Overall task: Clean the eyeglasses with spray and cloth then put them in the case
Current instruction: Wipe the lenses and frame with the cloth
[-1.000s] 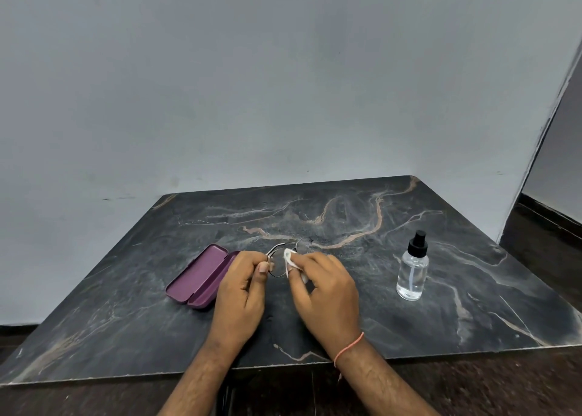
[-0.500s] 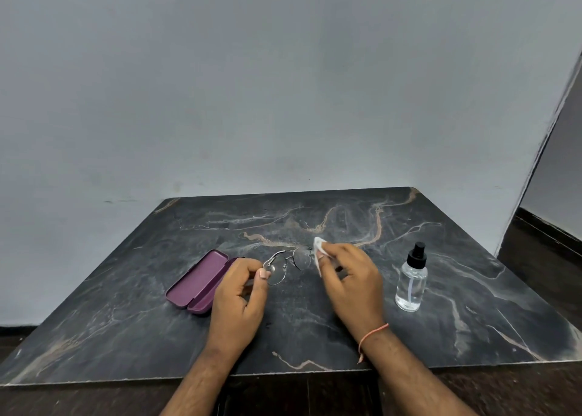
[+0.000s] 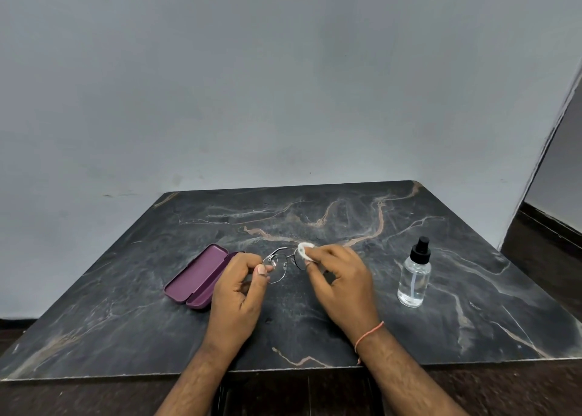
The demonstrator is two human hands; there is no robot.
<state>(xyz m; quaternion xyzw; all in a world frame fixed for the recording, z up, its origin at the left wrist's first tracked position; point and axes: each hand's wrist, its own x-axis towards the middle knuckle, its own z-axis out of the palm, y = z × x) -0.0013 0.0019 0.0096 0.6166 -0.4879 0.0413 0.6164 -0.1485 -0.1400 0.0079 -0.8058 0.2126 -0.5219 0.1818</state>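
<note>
Head view: eyeglasses [image 3: 278, 266] held above marble table [image 3: 315, 327].
Left hand [image 3: 241, 293] pinches one lens rim; right hand [image 3: 341, 278] presses white cloth [image 3: 305, 250] on the other lens. Purple case [image 3: 198, 277] open left; spray bottle [image 3: 415, 277] upright right.

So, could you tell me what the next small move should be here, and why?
Probably rub the white cloth over the lens it is pressed to. The right hand pinches it against one lens while the left hand holds the eyeglasses by the other; the purple case lies open, waiting.
</note>
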